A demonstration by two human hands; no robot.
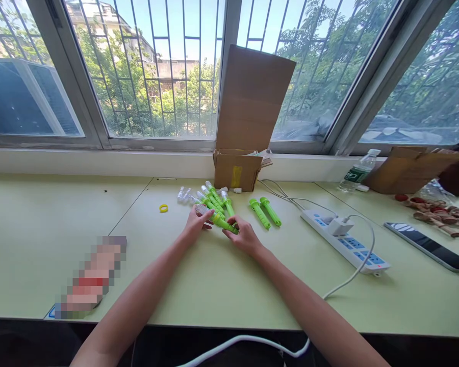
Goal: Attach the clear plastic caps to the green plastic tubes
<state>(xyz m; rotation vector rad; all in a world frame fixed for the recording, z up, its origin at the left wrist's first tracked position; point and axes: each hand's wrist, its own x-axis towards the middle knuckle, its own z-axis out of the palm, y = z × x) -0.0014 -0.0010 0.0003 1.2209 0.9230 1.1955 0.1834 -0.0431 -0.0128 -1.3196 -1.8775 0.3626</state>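
Observation:
My left hand (196,223) and my right hand (245,237) both grip one green plastic tube with a clear cap (219,220) just above the pale green table (38,229). The left fingers pinch its clear end, the right fingers its green end. Right behind it lie several more green tubes with clear caps (214,199) in a row. Two all-green tubes (265,212) lie apart to the right. Loose clear caps (183,194) sit at the left of the row, and a small yellow ring (163,208) lies further left.
An open cardboard box (237,168) stands against the window sill behind the tubes. A white power strip (346,242) with a plugged charger and cable lies at right, beyond it a dark tablet (430,246), a water bottle (357,174), another box and wooden toys (436,211).

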